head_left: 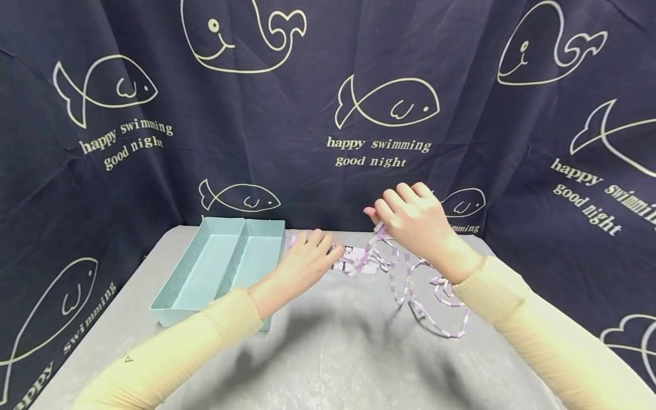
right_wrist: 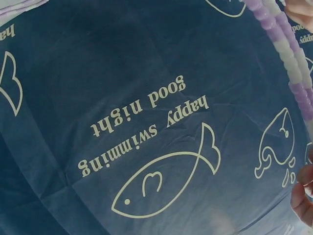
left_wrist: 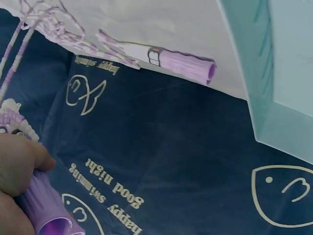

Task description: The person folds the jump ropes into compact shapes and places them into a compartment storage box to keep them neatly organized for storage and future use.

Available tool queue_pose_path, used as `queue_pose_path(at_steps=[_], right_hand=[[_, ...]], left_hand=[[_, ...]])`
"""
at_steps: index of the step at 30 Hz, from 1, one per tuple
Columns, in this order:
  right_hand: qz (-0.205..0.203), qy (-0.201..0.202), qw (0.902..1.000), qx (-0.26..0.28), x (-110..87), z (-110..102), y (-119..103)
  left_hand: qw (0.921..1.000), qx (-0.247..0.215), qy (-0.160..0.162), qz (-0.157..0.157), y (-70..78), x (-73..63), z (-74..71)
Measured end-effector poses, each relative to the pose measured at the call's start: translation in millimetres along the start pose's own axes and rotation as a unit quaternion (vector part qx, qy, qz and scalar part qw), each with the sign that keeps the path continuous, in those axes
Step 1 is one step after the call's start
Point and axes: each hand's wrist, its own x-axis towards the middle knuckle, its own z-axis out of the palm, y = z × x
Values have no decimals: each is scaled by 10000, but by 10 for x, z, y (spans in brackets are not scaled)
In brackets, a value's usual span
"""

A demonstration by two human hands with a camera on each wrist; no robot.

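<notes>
A beaded jump rope (head_left: 435,324) in purple and white lies in loops on the table, with part of it raised. My left hand (head_left: 304,265) grips a ribbed purple handle (left_wrist: 46,200) of the rope; its hollow end sticks out past the fingers in the left wrist view. The other purple handle (left_wrist: 188,66) lies on the table, close to a light-blue box. My right hand (head_left: 412,222) is higher and holds the beaded cord, which hangs from its fingers. In the right wrist view, doubled beaded strands (right_wrist: 291,58) run down the right side, near the fingers (right_wrist: 303,191).
The two-compartment light-blue box (head_left: 189,310) stands at the left of the grey table (head_left: 328,359). A pale piece with black print (head_left: 356,259) lies among the beads between the hands. Dark fish-patterned cloth (head_left: 307,114) hangs behind and at both sides.
</notes>
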Motion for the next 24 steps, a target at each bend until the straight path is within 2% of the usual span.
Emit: queue_pose_path(at_steps=[3, 7, 11, 15, 18, 24], right_hand=[[11, -113, 9999, 34, -35, 62, 13], [49, -305, 9995, 23, -66, 143, 10], [93, -411, 9991, 22, -94, 225, -11], [178, -508, 9985, 60, -156, 322, -57], [286, -618, 9976, 125, -238, 394, -114], [577, -938, 9936, 239, -439, 524, -263]], left_hand=[[9997, 0, 74, 241, 40, 2, -25], [9984, -58, 18, 568, 83, 5, -82], [9967, -207, 122, 780, 124, 8, -137], [9962, -334, 279, 756, 166, -41, -185], [9965, -426, 382, 606, 202, -112, -203], [9950, -594, 698, 407, 304, -213, -168]])
